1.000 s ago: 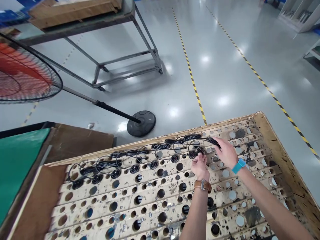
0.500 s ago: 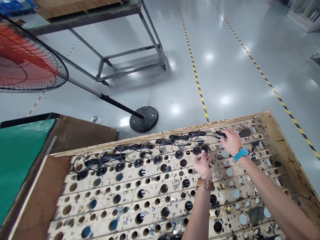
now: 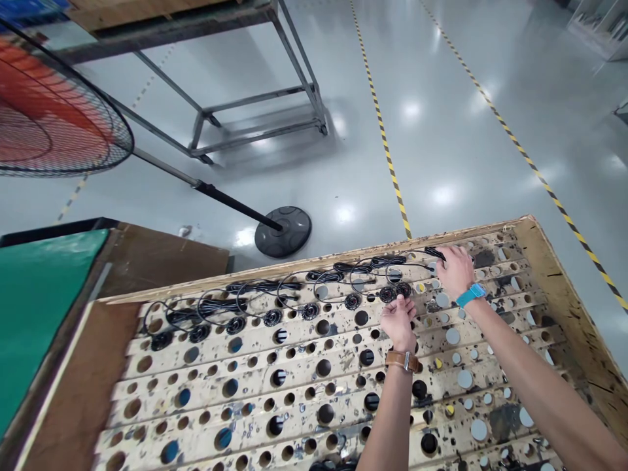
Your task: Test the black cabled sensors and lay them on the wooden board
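Note:
My left hand (image 3: pixel 398 320), with a brown watch strap at the wrist, pinches the edge of a round black disc-shaped part (image 3: pixel 403 290). A similar disc (image 3: pixel 387 294) lies right beside it. Farther back, my right hand (image 3: pixel 456 268), wearing a blue band, is closed on a bundled black cable (image 3: pixel 434 254); the fingers hide part of the bundle. To the left, several more discs, such as one near the middle (image 3: pixel 310 311), lie in a row with coiled black cables (image 3: pixel 265 288) behind them. All rest on a wooden board full of round holes (image 3: pixel 343 373).
A raised wooden rim (image 3: pixel 275 268) borders the board. Beyond it, a floor fan (image 3: pixel 44 111) stands on a round black base (image 3: pixel 283 231). A metal cart (image 3: pixel 255 104) is at the back left, and a green-topped surface (image 3: pixel 44 288) at the left.
My right hand has shifted the bundled cable rightward and back, drawing it away from the neighbouring coils. My left hand keeps its pinch on the disc. The view has shifted slightly.

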The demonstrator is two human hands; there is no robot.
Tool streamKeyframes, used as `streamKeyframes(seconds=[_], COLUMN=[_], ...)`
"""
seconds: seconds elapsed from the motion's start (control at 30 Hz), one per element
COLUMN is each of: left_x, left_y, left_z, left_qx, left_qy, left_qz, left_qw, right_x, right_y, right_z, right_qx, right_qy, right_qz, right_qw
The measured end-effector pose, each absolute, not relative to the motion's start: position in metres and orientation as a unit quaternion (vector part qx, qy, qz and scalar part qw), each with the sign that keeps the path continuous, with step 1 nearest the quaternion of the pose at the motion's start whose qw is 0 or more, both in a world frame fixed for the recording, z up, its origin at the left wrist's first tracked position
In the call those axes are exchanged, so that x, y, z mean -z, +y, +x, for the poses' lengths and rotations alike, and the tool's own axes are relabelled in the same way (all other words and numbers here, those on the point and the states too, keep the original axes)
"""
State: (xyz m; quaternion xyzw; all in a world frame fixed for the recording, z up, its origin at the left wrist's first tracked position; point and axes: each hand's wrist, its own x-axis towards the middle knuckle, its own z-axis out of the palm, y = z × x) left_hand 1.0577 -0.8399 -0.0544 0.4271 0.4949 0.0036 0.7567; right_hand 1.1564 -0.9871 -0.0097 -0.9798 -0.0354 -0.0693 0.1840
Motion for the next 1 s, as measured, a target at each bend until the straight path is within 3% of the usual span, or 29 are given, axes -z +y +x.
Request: streamKeyframes(seconds=[0.43, 0.6, 1.0], left_x=[0.057, 0.057, 0.059], left_y=[-0.836, -0.835, -0.836], left_z=[1.057, 1.056, 1.054], left_qx=[0.011, 0.014, 0.005], left_qy=[0.489, 0.481, 0.471], left_qz=[0.429, 0.433, 0.435], left_qw=[0.759, 0.762, 0.768], right_x=[0.016, 0.032, 0.046], right_y=[-0.986, -0.987, -0.991], right_z=[1.157, 1.151, 1.142], right_qx=[0.087, 0.037, 0.025], right_qy=[-0.094, -0.130, -0.119], right_qz=[-0.981, -0.983, -0.983], right_qw=[0.148, 0.122, 0.139])
